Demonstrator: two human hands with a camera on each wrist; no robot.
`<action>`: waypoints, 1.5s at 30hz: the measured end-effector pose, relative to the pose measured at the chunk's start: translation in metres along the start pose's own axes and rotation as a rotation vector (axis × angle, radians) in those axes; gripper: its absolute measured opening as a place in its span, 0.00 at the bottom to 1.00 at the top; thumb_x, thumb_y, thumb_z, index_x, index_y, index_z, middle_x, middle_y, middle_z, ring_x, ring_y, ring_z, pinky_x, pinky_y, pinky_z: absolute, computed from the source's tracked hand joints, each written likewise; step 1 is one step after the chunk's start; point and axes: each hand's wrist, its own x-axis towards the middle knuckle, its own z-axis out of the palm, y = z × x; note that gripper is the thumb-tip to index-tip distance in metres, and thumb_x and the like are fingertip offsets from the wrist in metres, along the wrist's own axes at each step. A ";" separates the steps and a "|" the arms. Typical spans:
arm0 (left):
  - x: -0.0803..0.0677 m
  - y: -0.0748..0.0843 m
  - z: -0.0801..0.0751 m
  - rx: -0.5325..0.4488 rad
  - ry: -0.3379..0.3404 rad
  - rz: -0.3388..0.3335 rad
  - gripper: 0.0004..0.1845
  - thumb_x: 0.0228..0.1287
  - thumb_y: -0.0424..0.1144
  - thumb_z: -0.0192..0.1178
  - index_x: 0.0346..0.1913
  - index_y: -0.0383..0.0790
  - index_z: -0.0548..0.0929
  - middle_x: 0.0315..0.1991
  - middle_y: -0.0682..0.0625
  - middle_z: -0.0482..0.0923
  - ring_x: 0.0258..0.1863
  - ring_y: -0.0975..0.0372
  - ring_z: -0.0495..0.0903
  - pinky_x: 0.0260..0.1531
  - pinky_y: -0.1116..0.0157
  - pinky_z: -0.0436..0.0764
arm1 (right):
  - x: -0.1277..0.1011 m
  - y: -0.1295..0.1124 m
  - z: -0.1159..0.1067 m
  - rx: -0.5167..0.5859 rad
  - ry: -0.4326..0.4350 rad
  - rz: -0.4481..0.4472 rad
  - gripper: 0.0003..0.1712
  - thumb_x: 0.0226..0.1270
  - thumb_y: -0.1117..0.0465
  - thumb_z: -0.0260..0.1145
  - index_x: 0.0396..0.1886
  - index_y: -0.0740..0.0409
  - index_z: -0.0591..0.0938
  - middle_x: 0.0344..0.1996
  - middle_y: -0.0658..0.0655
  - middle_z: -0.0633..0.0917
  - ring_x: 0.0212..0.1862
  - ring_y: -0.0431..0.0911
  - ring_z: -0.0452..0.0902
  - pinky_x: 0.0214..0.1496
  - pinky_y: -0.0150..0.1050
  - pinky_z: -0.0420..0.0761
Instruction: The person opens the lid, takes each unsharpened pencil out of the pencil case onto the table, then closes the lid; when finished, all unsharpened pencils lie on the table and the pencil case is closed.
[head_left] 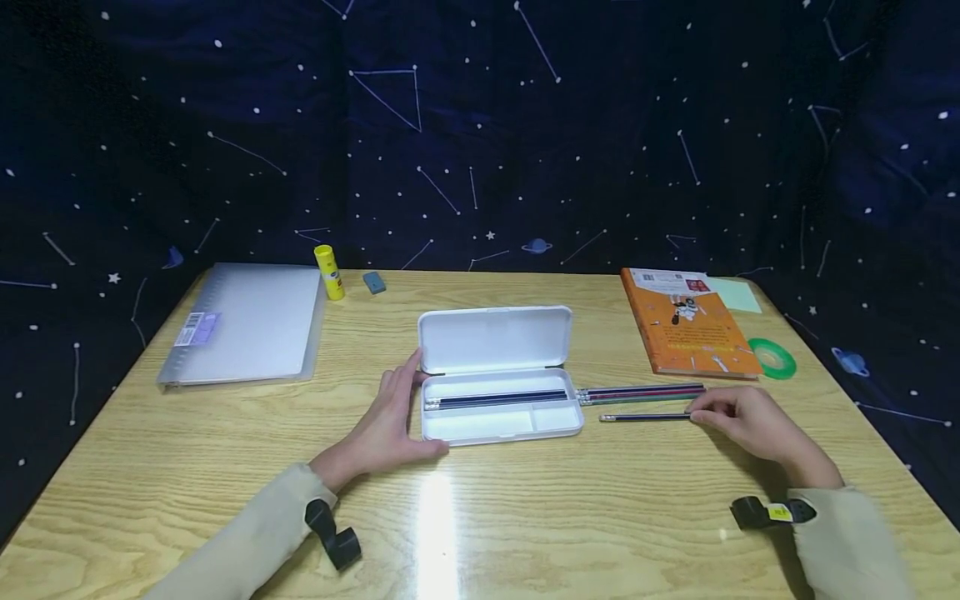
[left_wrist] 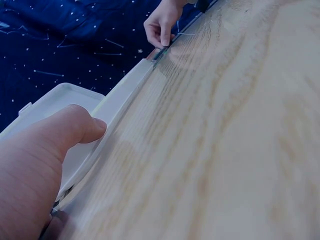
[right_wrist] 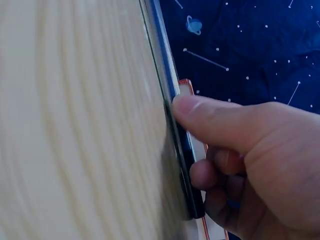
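Observation:
A white pencil case (head_left: 480, 433) lies with its lid raised in the middle of the table, a few dark pencils (head_left: 495, 400) in its rear compartment. My left hand (head_left: 386, 417) grips the case's left end, fingers at the back and thumb on the front corner; in the left wrist view the thumb (left_wrist: 80, 125) lies over the rim. To the right, my right hand (head_left: 750, 421) pinches the right end of a dark pencil (head_left: 645, 417) between thumb and fingers. Just behind that pencil is a row of several more pencils (head_left: 637, 392), eraser ends toward the case.
An orange book (head_left: 693, 333), pale green paper (head_left: 735, 294) and a green tape roll (head_left: 772, 358) are at the back right. A clear ring binder (head_left: 247, 325), yellow glue stick (head_left: 329, 272) and blue eraser (head_left: 374, 282) are at the back left. A dark starry cloth (head_left: 480, 167) hangs behind.

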 end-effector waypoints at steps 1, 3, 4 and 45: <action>0.000 0.000 0.000 0.000 -0.001 -0.003 0.68 0.37 0.52 0.76 0.76 0.38 0.41 0.61 0.45 0.67 0.59 0.56 0.61 0.60 0.53 0.69 | 0.001 -0.001 0.001 0.003 -0.001 0.009 0.04 0.59 0.66 0.69 0.29 0.53 0.85 0.15 0.39 0.67 0.19 0.30 0.58 0.19 0.29 0.60; 0.000 0.000 0.000 0.000 -0.004 -0.010 0.68 0.37 0.52 0.76 0.76 0.38 0.41 0.61 0.45 0.67 0.60 0.56 0.61 0.60 0.53 0.69 | 0.003 -0.003 0.004 0.002 0.008 0.033 0.06 0.57 0.67 0.70 0.28 0.51 0.85 0.14 0.40 0.67 0.19 0.30 0.58 0.20 0.29 0.60; 0.000 0.000 0.000 0.002 -0.005 -0.013 0.68 0.37 0.52 0.76 0.76 0.38 0.41 0.61 0.45 0.67 0.60 0.55 0.61 0.60 0.53 0.69 | 0.004 -0.003 0.006 0.006 0.012 0.047 0.06 0.57 0.67 0.71 0.28 0.51 0.84 0.14 0.40 0.66 0.19 0.31 0.58 0.20 0.30 0.60; 0.001 0.000 0.001 -0.006 0.018 0.014 0.68 0.36 0.51 0.77 0.76 0.37 0.42 0.60 0.45 0.69 0.59 0.54 0.63 0.60 0.52 0.69 | 0.118 -0.118 0.070 0.218 -0.207 -0.118 0.04 0.61 0.61 0.69 0.36 0.54 0.87 0.14 0.44 0.67 0.21 0.38 0.63 0.26 0.30 0.63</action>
